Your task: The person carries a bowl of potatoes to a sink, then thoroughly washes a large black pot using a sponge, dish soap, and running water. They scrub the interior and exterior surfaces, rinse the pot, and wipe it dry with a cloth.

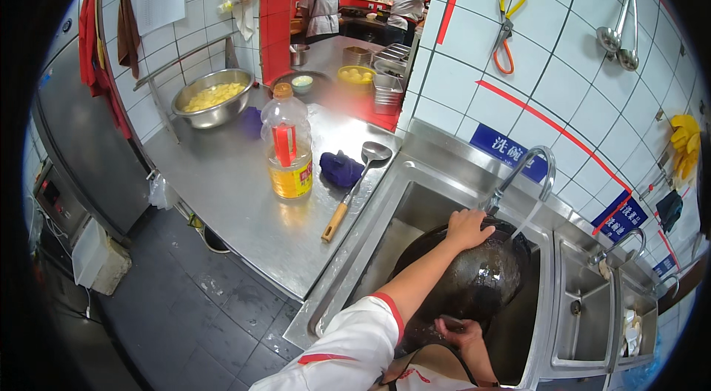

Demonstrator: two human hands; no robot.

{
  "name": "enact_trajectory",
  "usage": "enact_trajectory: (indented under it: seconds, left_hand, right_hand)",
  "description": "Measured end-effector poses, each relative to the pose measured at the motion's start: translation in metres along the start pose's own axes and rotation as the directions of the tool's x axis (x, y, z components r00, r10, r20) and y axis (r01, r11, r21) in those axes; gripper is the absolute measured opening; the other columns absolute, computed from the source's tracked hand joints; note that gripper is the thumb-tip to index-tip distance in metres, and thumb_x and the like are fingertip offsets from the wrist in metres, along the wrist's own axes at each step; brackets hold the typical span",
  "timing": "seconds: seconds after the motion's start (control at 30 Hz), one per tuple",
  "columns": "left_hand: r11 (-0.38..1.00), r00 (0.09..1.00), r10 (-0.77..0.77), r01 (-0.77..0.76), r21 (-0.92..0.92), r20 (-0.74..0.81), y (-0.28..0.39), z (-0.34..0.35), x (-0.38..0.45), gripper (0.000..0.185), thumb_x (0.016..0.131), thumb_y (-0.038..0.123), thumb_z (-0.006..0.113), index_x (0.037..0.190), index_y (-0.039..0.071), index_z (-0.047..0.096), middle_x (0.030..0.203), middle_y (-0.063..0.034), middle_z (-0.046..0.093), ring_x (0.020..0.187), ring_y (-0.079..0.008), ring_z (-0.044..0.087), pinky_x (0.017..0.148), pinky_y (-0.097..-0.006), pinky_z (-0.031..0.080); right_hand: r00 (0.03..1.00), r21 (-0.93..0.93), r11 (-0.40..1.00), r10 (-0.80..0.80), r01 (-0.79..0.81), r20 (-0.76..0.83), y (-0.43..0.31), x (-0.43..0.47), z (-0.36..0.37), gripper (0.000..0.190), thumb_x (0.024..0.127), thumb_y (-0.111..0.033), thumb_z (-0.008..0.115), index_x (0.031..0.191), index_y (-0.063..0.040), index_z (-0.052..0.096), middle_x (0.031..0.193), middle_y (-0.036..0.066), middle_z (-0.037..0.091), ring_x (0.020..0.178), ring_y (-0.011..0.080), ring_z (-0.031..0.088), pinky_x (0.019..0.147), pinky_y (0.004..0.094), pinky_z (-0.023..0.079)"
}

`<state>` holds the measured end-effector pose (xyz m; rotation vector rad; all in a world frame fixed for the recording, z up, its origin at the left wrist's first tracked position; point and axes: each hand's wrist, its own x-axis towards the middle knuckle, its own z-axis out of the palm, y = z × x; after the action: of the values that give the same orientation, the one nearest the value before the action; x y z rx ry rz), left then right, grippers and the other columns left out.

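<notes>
A large dark, wet wok stands steeply tilted in the left basin of a steel sink, its rounded side towards me. My left hand rests over its upper far edge, fingers bent around the rim. Low down at the near side, my right hand has its fingers curled around a dark grey piece; I cannot tell whether this is the wok's handle. A thin stream of water falls from the curved faucet onto the wok's far right part.
Left of the sink, a steel table holds an oil bottle, a purple cloth, a wood-handled ladle and a bowl of cut yellow pieces. More basins lie right. Two people work in the far room.
</notes>
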<state>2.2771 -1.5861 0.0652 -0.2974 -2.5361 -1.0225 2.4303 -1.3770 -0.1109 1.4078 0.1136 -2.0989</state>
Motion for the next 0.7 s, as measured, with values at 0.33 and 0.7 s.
enact_trajectory:
  seconds: [0.33,0.7]
  left_hand:
    - [0.999,1.0,0.01,-0.01,-0.043,-0.003,0.014,-0.005,0.003,0.046,0.082,0.049,0.061,0.106,0.009,0.064,0.103,-0.0089,0.065,0.1,-0.0278,0.059,0.086,-0.044,0.041]
    - [0.998,1.0,-0.007,0.007,-0.065,0.007,0.024,-0.013,-0.005,0.049,0.083,0.052,0.059,0.107,0.009,0.065,0.105,-0.0096,0.065,0.102,-0.028,0.059,0.089,-0.0423,0.04]
  right_hand:
    - [0.513,-0.632,0.202,-0.781,0.748,0.357,0.064,-0.134,0.083,0.051,0.083,-0.041,0.072,0.096,0.006,0.056,0.081,0.013,0.064,0.064,0.0217,0.066,0.053,0.0269,0.055]
    - [-0.533,-0.262,-0.965,-0.232,0.02,0.814,0.081,-0.105,0.115,0.032,0.07,-0.013,0.07,0.093,0.0,0.052,0.087,0.016,0.053,0.084,0.0368,0.054,0.077,0.0435,0.045]
